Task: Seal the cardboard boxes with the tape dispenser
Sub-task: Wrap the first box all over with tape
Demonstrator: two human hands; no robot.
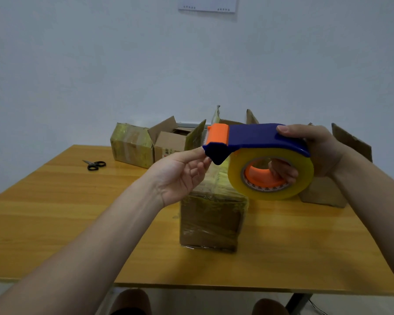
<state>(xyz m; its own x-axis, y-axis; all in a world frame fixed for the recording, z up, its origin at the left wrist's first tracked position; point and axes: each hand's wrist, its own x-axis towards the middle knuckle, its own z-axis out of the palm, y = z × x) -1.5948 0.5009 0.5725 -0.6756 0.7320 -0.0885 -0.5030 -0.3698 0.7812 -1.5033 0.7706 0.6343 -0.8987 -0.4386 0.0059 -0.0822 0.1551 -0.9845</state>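
Note:
My right hand [314, 151] grips a blue and orange tape dispenser [255, 138] with a large roll of clear yellowish tape [305, 176], thumb on top and fingers through the orange core. It is held in the air above a closed, tape-wrapped cardboard box [212, 221] in the middle of the table. My left hand [182, 171] is raised at the dispenser's front end, its fingertips pinching at the blue tip beneath the orange guard. Whether a tape end lies between those fingers is too small to tell.
A wooden table [55, 212] carries a taped box [132, 145] at the back left, an open box [171, 139] beside it, more open flaps behind, and another open box [328, 192] at the right. Black scissors [93, 165] lie at the back left.

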